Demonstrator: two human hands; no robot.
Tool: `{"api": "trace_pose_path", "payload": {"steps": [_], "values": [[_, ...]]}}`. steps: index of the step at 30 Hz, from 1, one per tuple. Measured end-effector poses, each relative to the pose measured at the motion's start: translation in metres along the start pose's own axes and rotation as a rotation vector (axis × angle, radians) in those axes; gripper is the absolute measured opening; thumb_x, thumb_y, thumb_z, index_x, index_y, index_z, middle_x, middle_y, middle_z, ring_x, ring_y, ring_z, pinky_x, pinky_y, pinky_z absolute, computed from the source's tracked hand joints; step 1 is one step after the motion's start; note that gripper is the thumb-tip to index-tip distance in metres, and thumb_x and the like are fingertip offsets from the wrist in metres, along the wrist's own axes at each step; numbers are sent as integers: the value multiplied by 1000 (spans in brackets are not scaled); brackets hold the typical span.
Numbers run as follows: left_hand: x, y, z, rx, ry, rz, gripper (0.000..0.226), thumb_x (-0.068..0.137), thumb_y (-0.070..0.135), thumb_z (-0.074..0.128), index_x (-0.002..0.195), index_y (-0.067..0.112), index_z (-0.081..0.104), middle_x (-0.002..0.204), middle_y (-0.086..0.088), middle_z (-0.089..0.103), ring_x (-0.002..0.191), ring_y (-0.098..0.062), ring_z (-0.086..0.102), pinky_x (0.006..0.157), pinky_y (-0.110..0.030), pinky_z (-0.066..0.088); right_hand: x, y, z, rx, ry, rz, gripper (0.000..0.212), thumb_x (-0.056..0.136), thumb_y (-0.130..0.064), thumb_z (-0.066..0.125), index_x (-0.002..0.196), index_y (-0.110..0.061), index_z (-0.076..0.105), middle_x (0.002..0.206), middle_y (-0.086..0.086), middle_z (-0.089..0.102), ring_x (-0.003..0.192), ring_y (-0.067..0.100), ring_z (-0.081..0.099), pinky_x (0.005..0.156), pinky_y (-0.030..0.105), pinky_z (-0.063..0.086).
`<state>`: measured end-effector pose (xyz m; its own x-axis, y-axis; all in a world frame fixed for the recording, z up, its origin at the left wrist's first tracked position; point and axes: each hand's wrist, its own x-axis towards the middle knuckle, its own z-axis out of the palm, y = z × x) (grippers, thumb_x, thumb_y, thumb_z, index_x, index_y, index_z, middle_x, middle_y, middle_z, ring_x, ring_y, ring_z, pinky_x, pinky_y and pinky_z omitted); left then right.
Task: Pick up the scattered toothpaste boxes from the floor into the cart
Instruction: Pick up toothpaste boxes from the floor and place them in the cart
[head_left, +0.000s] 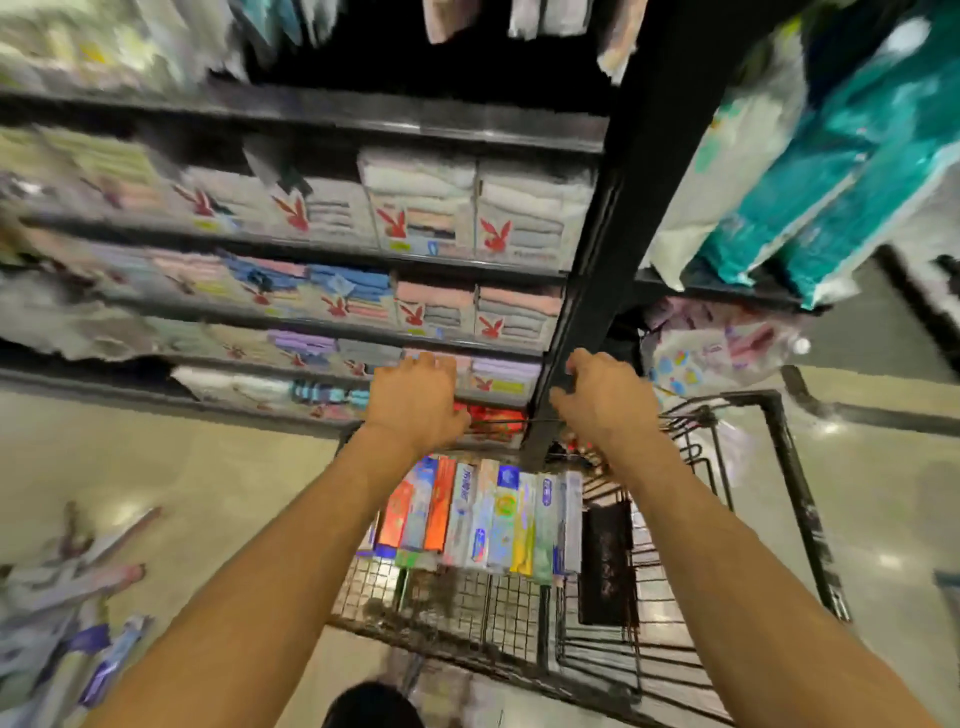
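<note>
Several toothpaste boxes (478, 519) lie side by side in a row inside the black wire cart (795, 499). More red boxes (498, 420) lie at the cart's far end. Both my arms reach over the cart. My left hand (415, 397) hovers at the far rim, back up and fingers curled downward, with its thumb beside the red boxes; what its fingers touch is hidden. My right hand (605, 397) hangs beside it with loosely curled fingers and nothing visible in it. Scattered toothpaste boxes (78, 623) lie blurred on the floor at the lower left.
Black store shelves (332, 244) with packed towels stand right behind the cart. A black shelf post (582, 312) rises between my hands. Teal packs (841, 171) hang at the upper right. A dark flat object (605, 561) lies in the cart. The floor is glossy beige tile (171, 467).
</note>
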<state>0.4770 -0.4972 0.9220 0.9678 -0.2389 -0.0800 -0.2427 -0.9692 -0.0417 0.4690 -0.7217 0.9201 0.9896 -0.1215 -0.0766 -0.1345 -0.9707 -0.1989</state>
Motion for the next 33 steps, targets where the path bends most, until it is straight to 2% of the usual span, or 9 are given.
{"api": "trace_pose_path", "payload": {"steps": [7, 10, 14, 18, 21, 25, 28, 31, 33], "values": [[-85, -118, -60, -43, 77, -257, 59, 84, 63, 50, 124, 20, 52, 121, -7, 60, 113, -30, 58, 90, -42, 46, -12, -153, -48, -73, 48, -348, 44, 90, -44, 59, 127, -22, 57, 121, 11, 65, 112, 36, 61, 90, 45, 50], [-139, -186, -62, -43, 98, -406, 62, 84, 65, 48, 128, 22, 51, 124, -6, 60, 114, -29, 57, 92, -43, 45, -31, -236, -42, -119, 61, -514, 42, 89, -45, 61, 123, -20, 60, 113, 11, 69, 104, 35, 64, 85, 43, 52], [-232, -279, -59, -45, 97, -594, 58, 85, 65, 45, 124, 21, 51, 118, -7, 59, 108, -29, 58, 90, -45, 46, -73, -354, -26, -73, 43, -692, 37, 90, -47, 61, 114, -19, 61, 109, 11, 68, 105, 35, 66, 85, 44, 51], [-332, -365, -50, -33, 99, -773, 50, 86, 61, 46, 114, 20, 53, 113, -7, 61, 103, -30, 59, 90, -44, 46, -117, -462, -4, -53, -26, -818, 41, 87, -46, 59, 121, -23, 61, 112, 9, 69, 103, 34, 65, 83, 42, 52], [-397, -423, -41, 10, 89, -874, 53, 89, 61, 44, 117, 18, 53, 112, -8, 61, 102, -31, 59, 87, -44, 45, -150, -536, 23, -45, -78, -907, 49, 88, -52, 59, 128, -25, 58, 118, 8, 67, 107, 32, 63, 80, 42, 51], [-476, -480, -24, 24, 44, -995, 51, 88, 55, 48, 122, 17, 51, 115, -9, 60, 105, -31, 59, 86, -43, 45, -198, -621, 65, -52, -133, -1001, 46, 88, -51, 61, 125, -24, 56, 119, 8, 64, 107, 33, 62, 82, 43, 51], [-521, -518, -7, 15, -1, -1059, 51, 88, 54, 51, 124, 17, 51, 116, -8, 61, 105, -30, 60, 85, -41, 45, -231, -673, 96, -62, -179, -1099, 45, 89, -50, 62, 124, -23, 55, 116, 8, 64, 103, 33, 62, 76, 41, 47], [-547, -553, 12, -26, -25, -1116, 51, 89, 53, 52, 125, 17, 51, 115, -8, 60, 104, -30, 59, 83, -39, 44, -252, -718, 127, -66, -229, -1156, 49, 89, -49, 62, 130, -24, 55, 121, 6, 64, 110, 30, 62, 88, 44, 52], [-555, -573, 27, -56, -33, -1150, 47, 90, 50, 52, 123, 17, 52, 113, -8, 60, 103, -30, 59, 80, -39, 44, -257, -746, 149, -95, -258, -1199, 50, 91, -52, 61, 132, -24, 55, 122, 6, 64, 111, 30, 62, 87, 42, 51]]}}
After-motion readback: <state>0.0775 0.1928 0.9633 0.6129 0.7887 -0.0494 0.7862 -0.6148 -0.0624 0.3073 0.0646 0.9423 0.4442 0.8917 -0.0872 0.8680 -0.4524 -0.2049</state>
